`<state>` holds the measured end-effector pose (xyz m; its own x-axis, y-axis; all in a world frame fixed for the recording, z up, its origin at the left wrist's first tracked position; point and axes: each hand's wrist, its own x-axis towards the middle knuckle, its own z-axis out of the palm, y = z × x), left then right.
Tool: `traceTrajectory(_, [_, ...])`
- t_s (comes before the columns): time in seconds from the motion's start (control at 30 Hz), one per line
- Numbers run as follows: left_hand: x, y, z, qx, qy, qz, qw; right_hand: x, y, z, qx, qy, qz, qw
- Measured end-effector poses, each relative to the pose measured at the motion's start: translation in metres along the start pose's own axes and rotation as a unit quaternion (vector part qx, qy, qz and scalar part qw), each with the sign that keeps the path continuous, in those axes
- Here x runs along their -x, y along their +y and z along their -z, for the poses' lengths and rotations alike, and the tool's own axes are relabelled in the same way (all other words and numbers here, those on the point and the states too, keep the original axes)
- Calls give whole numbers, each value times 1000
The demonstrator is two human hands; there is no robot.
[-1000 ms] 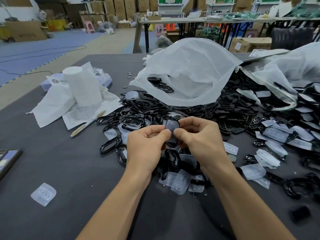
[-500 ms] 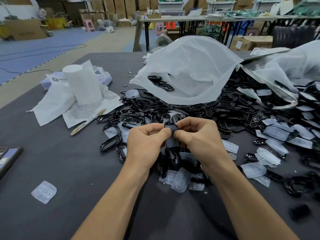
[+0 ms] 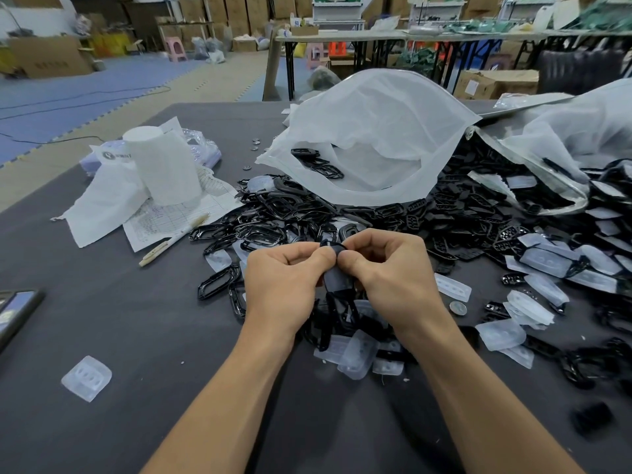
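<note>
1. hands first: left hand (image 3: 284, 278) and right hand (image 3: 386, 268) are both curled onto one small black plastic piece (image 3: 337, 278), thumbs and forefingers pinching its top edge from either side. it's held up off the table (image 3: 119, 319), right between the two hands, above the loose parts.
2. my guess on why it's two-handed: looks like pressing or snapping something into the piece, and pinching from both sides stops it twisting. can't see what's at the join though, the thumbs cover it.
3. black frames (image 3: 260, 230) are heaped just beyond the grip and off to its left, and clear covers (image 3: 355, 357) lie right under the wrists. makes sense, both kinds of part are a short reach away.
4. white bag (image 3: 369, 138) sits well beyond the grip, mouth open toward the hands with a few frames inside. could be the supply or the finished bin, can't tell which.
5. stuff not in play is away from the grip: paper roll (image 3: 164, 165) and pen (image 3: 174, 239) far left, one stray clear cover (image 3: 86, 378) down left by the forearm, a coin (image 3: 457, 307) just right of the right wrist.
6. risk-wise, it's a small slick piece held by fingertips only, so it could pop out and vanish among the lookalikes below.
</note>
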<state>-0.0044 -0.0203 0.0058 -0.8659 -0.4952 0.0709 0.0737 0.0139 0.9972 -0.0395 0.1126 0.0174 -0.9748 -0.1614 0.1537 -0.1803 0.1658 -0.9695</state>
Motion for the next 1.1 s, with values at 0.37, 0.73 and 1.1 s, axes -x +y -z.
traceTrajectory(0.37, [2, -1, -4, -10, 50, -43, 998, 0, -2, 1, -26, -58, -12, 998])
traceTrajectory(0.73, [-2, 6, 7, 22, -50, -4, 998, -3, -2, 9, -18, -75, -35, 996])
traceTrajectory(1.1, [-3, -1, -1, 81, 7, 52, 995, -5, 4, 5, -8, -40, -38, 998])
